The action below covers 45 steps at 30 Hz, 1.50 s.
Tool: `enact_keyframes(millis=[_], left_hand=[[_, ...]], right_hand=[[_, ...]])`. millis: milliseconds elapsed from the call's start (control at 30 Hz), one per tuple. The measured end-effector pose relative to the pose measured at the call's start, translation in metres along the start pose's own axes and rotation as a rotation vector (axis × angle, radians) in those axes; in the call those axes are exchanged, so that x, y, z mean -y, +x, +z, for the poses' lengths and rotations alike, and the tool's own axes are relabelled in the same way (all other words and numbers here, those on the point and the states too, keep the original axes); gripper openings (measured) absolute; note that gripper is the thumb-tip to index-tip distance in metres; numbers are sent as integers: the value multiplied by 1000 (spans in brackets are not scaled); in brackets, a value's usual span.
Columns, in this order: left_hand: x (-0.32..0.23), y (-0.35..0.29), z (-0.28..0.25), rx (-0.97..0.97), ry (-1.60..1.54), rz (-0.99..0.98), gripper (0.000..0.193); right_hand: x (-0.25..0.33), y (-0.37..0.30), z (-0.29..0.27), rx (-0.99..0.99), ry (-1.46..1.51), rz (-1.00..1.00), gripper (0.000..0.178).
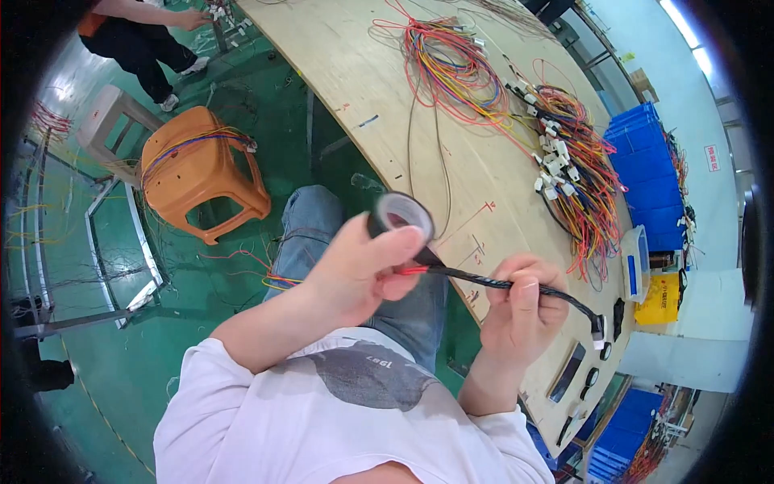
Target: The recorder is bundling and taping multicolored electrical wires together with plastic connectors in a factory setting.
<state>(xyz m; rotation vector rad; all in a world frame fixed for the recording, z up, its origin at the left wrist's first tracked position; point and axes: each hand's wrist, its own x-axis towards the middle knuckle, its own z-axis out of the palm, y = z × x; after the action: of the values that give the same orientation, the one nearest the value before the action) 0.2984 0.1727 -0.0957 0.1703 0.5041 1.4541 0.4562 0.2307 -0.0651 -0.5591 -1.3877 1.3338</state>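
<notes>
My left hand (359, 262) is closed round a roll of black tape (430, 222), its pale core facing up and slightly blurred. A strip of tape runs from the roll down to a wire harness (468, 277). Red wires (414, 270) show at the harness's left end, by my left fingers. The rest of its visible length is wrapped in black. My right hand (524, 302) pinches the harness between thumb and fingers. Past that hand, the harness bends down to a white connector (598, 340) over the table edge.
Bundles of coloured wires (455, 68) and wires with white connectors (556, 161) lie on the wooden table (379, 105). Blue bins (645, 173) stand beyond. A phone-like dark slab (567, 371) lies at right. An orange stool (193, 169) and another person (137, 40) are at left.
</notes>
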Motion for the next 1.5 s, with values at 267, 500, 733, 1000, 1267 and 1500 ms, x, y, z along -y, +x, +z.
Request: enact_keyframes(millis=[267,500,733,1000,1267,1500], left_hand=[[14,-5,-1,146,674,316,15],[16,0,-6,-114,880,483,6],[4,-18,-6,38,983,613,11],[-7,-40,-3,-54,840,279,7],[-91,-100,-76,-62,123,573,11],[-67,-57,-149,-1008,558,511,20]], right_hand=[[12,13,4,6,-161,212,5],[-14,-15,15,177,-507,224,36],[-14,-7,13,498,-649,27,25],[-9,11,12,700,214,970,14],[-64,-62,-56,448,63,1250,15],[-188,-74,-8,34,-247,1055,18]])
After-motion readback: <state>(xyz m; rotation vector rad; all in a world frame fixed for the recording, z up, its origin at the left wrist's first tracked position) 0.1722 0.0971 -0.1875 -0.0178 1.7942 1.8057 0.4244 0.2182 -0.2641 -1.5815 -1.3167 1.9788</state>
